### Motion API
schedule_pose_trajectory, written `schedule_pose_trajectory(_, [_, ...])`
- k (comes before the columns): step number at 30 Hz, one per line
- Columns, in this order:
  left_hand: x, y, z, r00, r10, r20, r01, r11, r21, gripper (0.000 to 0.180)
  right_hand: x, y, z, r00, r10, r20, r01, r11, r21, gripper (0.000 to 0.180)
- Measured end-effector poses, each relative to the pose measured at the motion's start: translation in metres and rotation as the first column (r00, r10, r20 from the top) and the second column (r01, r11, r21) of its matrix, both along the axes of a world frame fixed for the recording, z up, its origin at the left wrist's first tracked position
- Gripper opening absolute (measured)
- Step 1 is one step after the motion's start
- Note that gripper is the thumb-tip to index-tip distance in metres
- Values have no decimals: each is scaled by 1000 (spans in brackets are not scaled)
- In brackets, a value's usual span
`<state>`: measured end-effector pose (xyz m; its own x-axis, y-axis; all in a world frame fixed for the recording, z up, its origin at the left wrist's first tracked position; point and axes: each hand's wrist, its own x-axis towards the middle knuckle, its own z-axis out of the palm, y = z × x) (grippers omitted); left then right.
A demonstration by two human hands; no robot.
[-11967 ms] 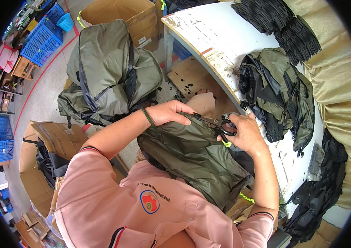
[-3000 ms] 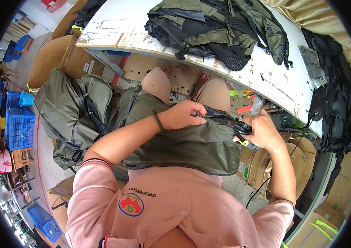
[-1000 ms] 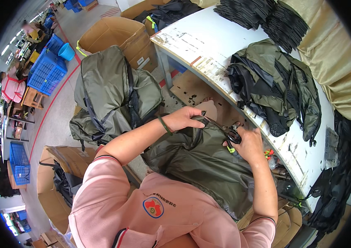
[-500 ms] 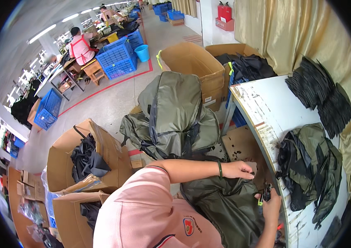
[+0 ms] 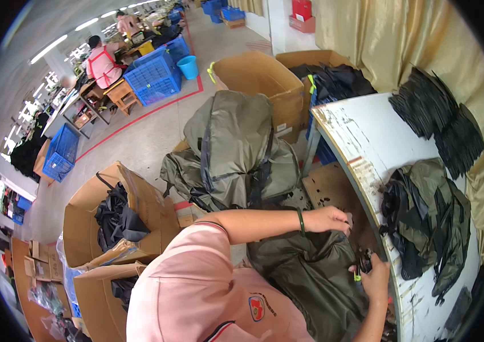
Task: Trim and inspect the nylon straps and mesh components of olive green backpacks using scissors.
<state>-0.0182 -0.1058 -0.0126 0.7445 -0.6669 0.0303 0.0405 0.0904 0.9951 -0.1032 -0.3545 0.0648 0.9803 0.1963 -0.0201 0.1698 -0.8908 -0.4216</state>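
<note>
Across my lap lies a dark olive-green bag [image 5: 304, 273] of shiny fabric, crumpled and draped. My left hand [image 5: 328, 220], with a dark bangle at its wrist, is closed in a pinch at the bag's upper right corner; the exact bit between the fingertips is too small to make out. Lower right, beside the table edge, my right hand [image 5: 376, 275] is closed around a small dark hand tool [image 5: 363, 261] with a yellow-green tag; its kind is not clear. The tool stands apart from my left hand. Behind my left forearm sits a large pile of olive bags [image 5: 236, 148].
At right stands a white worn table [image 5: 347, 128] with stacked black strips [image 5: 438, 117] and crumpled olive-black pieces [image 5: 427, 216]. Cardboard boxes [image 5: 151, 214] of black fabric stand left. Small dark scraps lie on a cardboard sheet [image 5: 330, 185]. A person [image 5: 104, 65] sits far left beside blue crates [image 5: 153, 77].
My left hand has shifted slightly up, its fingers curled tighter, and the bag's corner is raised to it. My right hand still holds the tool, now turned a little. The whole view has tilted slightly.
</note>
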Motion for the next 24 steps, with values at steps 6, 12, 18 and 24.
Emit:
schedule_pose_trajectory(6, [-3,23,14,991,88,-105,-86,996,23,27,16,3,6,991,133,-35,-133,991,-18,50])
schedule_pose_trajectory(12, [-2,21,12,981,3,-193,-9,1000,-27,28,17,-1,14,970,87,-226,-111,989,-97,54])
schedule_pose_trajectory(18, [-4,16,15,984,-5,-175,1,1000,-23,29,19,-1,14,956,120,-268,-146,986,-79,54])
schedule_pose_trajectory(24, [1,21,16,988,-8,-156,5,1000,-22,30,25,5,12,972,154,-180,-156,988,3,49])
